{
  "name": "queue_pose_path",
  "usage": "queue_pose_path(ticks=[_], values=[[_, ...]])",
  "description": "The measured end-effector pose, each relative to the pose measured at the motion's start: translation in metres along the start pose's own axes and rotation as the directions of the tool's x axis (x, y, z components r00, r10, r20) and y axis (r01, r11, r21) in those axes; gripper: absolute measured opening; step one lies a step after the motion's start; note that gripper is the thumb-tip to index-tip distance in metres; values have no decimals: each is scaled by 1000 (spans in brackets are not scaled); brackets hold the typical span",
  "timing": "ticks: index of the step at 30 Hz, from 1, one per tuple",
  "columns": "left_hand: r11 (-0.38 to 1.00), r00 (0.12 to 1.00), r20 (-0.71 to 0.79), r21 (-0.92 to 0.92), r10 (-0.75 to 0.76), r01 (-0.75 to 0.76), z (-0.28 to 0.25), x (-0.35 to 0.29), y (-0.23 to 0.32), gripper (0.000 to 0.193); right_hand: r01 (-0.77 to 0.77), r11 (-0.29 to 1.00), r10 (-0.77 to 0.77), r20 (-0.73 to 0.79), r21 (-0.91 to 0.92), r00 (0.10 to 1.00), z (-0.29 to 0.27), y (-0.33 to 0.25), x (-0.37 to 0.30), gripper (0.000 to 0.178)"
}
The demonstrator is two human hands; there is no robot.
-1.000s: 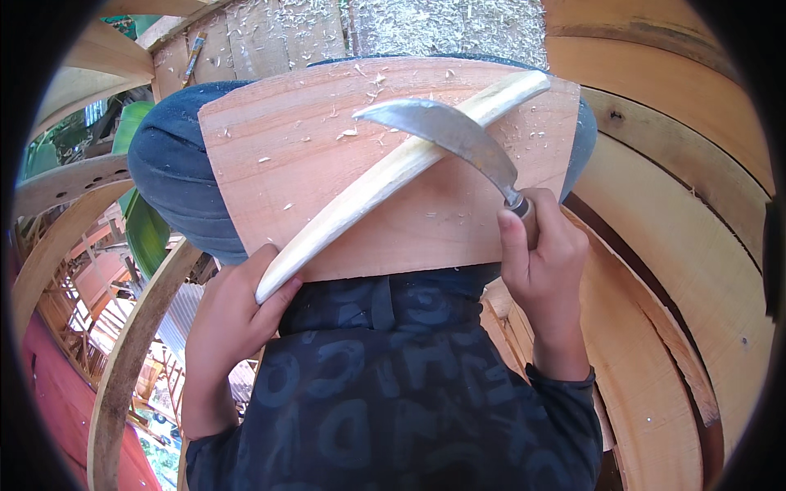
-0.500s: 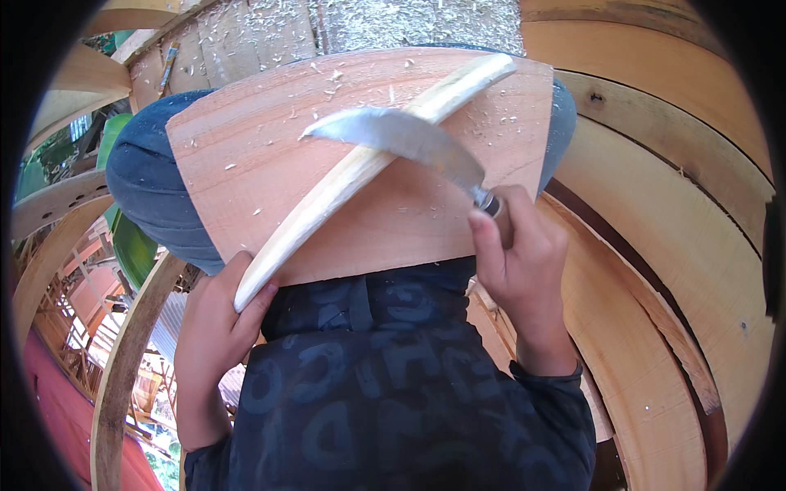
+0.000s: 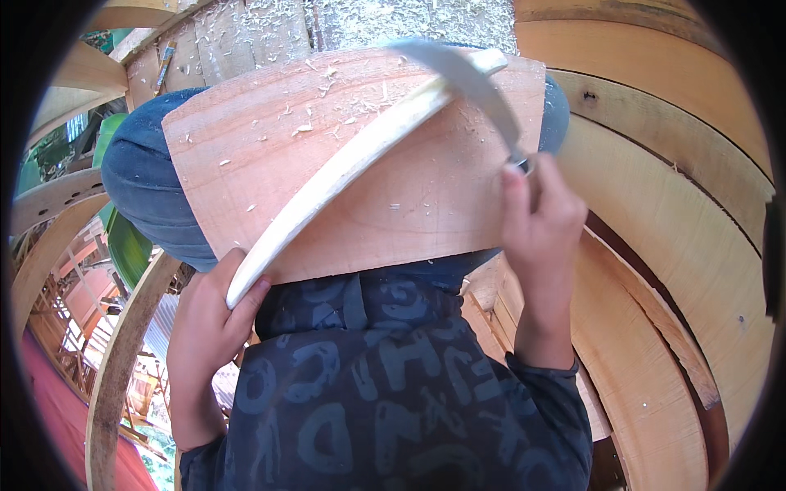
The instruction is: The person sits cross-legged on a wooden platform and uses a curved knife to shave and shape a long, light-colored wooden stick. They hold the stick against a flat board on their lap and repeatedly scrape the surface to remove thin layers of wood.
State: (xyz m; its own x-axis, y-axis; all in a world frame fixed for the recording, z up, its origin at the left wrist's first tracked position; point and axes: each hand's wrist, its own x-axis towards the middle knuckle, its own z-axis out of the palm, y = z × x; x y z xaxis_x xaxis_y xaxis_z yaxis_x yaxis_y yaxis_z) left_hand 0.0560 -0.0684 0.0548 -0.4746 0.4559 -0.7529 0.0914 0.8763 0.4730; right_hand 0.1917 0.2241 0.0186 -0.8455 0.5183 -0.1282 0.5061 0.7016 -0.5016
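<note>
My left hand is closed round the near end of a pale, peeled wooden stick. The stick slants up to the right across a flat wooden board on my lap. In my right hand is a curved knife, gripped by its handle. Its blurred steel blade crosses over the stick close to the far end, tip pointing up and left. Whether the edge touches the wood I cannot tell. Small wood shavings are scattered on the board, mostly toward its far side.
Beyond the board, many shavings cover the planks. Curved wooden planks rise on my right. To the left are a wooden rail, green leaves and a thin pencil-like stick. My knees support the board.
My right hand has moved up and to the right, taking the knife blade from the middle of the stick toward its far end. My left hand keeps its grip.
</note>
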Motion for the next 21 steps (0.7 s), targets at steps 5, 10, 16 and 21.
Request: queue_pose_path(ticks=[5,10,16,21], values=[[1000,1000,19,-6,-4,4,-1,1,0,23,-147,986,139,-95,-77,986,-10,5,-4,30],[1000,1000,10,10,27,-27,-2,2,0,22,-287,944,307,-116,160,945,-16,31,1,31],[999,1000,11,32,14,-15,-1,4,4,22,-15,999,19,-77,47,997,4,18,-11,26],[1000,999,49,-3,-13,13,-4,7,3,24,64,994,-59,-65,83,996,7,3,-9,27]])
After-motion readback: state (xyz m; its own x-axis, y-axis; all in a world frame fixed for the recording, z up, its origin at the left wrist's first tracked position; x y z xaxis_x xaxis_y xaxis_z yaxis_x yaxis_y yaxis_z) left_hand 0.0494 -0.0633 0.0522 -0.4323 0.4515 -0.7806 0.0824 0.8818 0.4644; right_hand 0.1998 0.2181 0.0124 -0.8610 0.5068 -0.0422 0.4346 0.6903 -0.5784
